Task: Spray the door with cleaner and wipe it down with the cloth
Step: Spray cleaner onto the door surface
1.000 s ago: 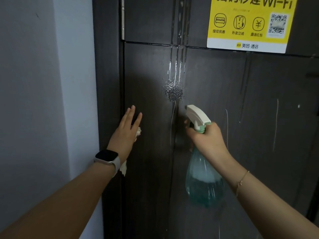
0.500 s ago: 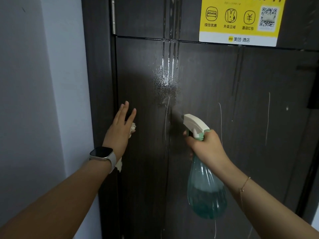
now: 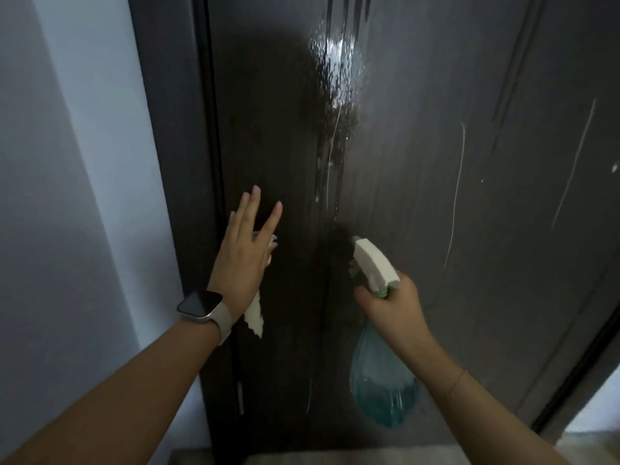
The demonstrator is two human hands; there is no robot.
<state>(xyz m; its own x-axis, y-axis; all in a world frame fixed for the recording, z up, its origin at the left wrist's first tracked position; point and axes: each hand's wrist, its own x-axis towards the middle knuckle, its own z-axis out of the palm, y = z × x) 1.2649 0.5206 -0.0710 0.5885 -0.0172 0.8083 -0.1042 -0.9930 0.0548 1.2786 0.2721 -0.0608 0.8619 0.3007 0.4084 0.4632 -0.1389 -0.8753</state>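
Observation:
The dark brown door (image 3: 419, 162) fills the view. A wet patch of cleaner (image 3: 337, 65) glistens near its top, and thin streaks run down from it. My left hand (image 3: 243, 253) lies flat with straight fingers, pressing a white cloth (image 3: 254, 313) against the door's left side; the cloth peeks out under the palm and by the thumb. My right hand (image 3: 391, 308) grips the neck of a spray bottle (image 3: 380, 391) holding blue-green liquid, its white nozzle (image 3: 370, 263) pointing at the door just below the streaks.
A pale grey wall (image 3: 73, 196) stands to the left of the door frame (image 3: 188, 162). Light floor (image 3: 335, 456) shows at the bottom, and the door's right edge (image 3: 577, 370) runs down at the lower right.
The view has tilted down, so the yellow sticker is out of frame. Both hands sit lower on the door, the bottle lower too. The wet patch has spread and run further down.

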